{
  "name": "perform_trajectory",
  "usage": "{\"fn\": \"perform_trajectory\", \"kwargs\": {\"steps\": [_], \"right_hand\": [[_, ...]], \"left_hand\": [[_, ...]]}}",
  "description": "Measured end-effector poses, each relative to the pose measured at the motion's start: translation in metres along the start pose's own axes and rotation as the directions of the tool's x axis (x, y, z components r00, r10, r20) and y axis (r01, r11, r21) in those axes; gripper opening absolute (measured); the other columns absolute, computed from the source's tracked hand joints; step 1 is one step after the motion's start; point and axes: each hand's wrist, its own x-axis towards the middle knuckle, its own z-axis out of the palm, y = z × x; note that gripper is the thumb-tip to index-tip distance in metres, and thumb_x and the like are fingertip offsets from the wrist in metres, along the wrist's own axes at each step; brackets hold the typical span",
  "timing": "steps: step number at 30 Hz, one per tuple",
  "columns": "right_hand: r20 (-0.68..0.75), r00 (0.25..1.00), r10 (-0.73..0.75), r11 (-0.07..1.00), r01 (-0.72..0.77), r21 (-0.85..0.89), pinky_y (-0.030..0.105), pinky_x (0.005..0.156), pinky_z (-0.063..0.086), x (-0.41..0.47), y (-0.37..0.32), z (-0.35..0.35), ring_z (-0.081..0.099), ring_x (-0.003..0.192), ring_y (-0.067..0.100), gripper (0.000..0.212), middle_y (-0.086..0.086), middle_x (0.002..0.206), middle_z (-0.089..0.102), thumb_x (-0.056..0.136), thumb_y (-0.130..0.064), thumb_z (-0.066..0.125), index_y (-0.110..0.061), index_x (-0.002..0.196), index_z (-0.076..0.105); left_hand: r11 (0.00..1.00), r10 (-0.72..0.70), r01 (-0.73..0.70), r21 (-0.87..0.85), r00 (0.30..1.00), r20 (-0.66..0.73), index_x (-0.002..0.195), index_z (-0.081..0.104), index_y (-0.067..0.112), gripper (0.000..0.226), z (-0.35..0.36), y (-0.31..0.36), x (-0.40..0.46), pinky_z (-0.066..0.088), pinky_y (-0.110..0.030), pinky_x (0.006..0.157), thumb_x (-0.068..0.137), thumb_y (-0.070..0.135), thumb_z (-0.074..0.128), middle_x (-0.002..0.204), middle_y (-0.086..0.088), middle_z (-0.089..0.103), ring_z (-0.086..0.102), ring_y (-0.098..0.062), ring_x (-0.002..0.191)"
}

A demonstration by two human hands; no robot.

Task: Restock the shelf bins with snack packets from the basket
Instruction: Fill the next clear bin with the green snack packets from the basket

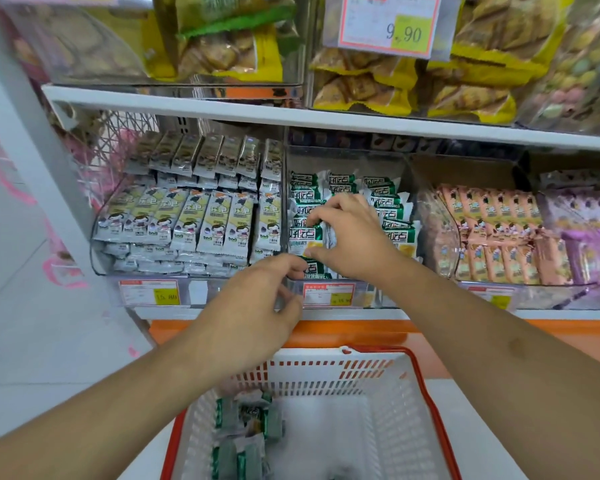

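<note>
Both hands are raised to the middle clear bin (pixel 406 174) of the shelf, close together but not touching. The right hand (pixel 355 237) is curled over the stacked green-and-white snack packets (pixel 394 216), and one upright packet (pixel 330 237) is pinched between its thumb and fingers at the front of the stack. The left hand (pixel 257 299) is held just below and to the left of it, at the front lip of the bin; its fingertips are bent in against the lowest packet there, though whether that packet is actually pinched cannot be told.

More packets of the same green kind (pixel 245 431) lie loose in the white basket with the red rim (pixel 426 382), which is set directly beneath both forearms. To the left of the hands a bin of pale yellow packets (pixel 187 216) is already filled in neat rows; to the right, a bin of pink packets (pixel 499 230) is seen.

The packets are judged to be light, small and soft-walled, with glossy film that is likely to be slippery and to slide against its neighbours. The contents are probably brittle, so squeezing across the middle is best avoided. A grip is best taken by the flat sides near the crimped end seals, where the film is stiffest, and the packet is best stood on edge against the row so that the stack is not toppled.
</note>
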Motion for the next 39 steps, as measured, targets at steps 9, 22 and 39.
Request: {"fn": "perform_trajectory", "kwargs": {"steps": [9,22,39], "right_hand": [[-0.040,0.997,-0.065,0.982,0.071,0.177,0.034,0.082,0.052,-0.073,-0.027,-0.038,0.057,0.087,0.009,0.012,-0.010,0.103,0.051,0.097,-0.029,0.067,-0.027,0.104,0.057],[0.882,0.469,0.046,0.999,-0.011,-0.046,0.044,0.086,0.055,-0.201,-0.059,0.180,0.058,0.116,0.034,0.063,0.013,0.140,0.049,0.101,-0.022,0.059,-0.020,0.158,0.031],[0.817,0.509,0.271,0.769,-0.625,0.134,0.041,0.067,0.056,-0.209,-0.060,0.291,0.058,0.075,0.014,0.044,0.003,0.095,0.060,0.089,-0.006,0.068,-0.024,0.121,0.045]], "left_hand": [[0.978,-0.108,0.120,-0.171,0.991,0.077,0.101,0.068,0.036,0.012,-0.014,-0.011,-0.028,0.053,-0.016,0.081,0.096,0.025,0.067,0.096,0.015,0.071,0.067,0.003,0.094],[0.790,-0.607,0.494,0.363,0.717,0.344,0.162,-0.001,0.020,0.097,0.038,-0.130,-0.092,0.032,-0.052,0.119,0.095,0.055,0.061,0.159,-0.014,0.013,0.024,-0.043,0.149],[0.745,-0.665,0.542,0.390,0.551,0.504,0.151,-0.038,0.029,0.114,0.085,-0.168,-0.087,0.031,-0.050,0.122,0.095,0.066,0.054,0.162,-0.017,-0.007,0.019,-0.040,0.152]]}}
